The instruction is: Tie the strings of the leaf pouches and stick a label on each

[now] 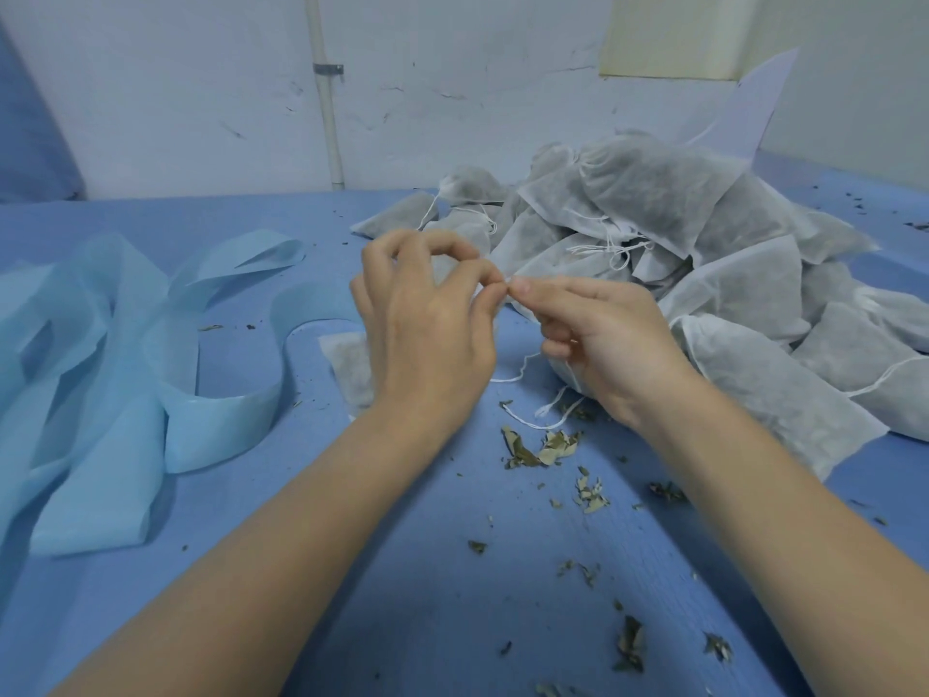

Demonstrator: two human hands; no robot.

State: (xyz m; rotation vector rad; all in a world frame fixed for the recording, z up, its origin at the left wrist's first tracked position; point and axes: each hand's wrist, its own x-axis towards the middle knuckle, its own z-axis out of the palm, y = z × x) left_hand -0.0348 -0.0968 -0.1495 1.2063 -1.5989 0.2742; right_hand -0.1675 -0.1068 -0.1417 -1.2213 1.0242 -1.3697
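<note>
A person's left hand (427,324) and right hand (598,339) meet fingertip to fingertip, each pinching the white string (523,367) of a leaf pouch (352,369) lying directly beneath them, a heap of pouches (678,233) just beyond the right hand

Most open stretch of the bench (442,596) is the near middle, between the two forearms, with only loose leaf crumbs (545,447) scattered over it, nothing tall to bump. Right side is pretty much walled off by the heap of pouches (704,254), which spreads from the far wall down to just beside the right hand (598,339), strings dangling off it. Left side is taken up by curled blue strips (125,354) standing on edge in loops. Between strips and heap there's a flat lane running to the wall, but the left hand (427,319) and a single pouch (349,367) under it sit right in it.
</note>
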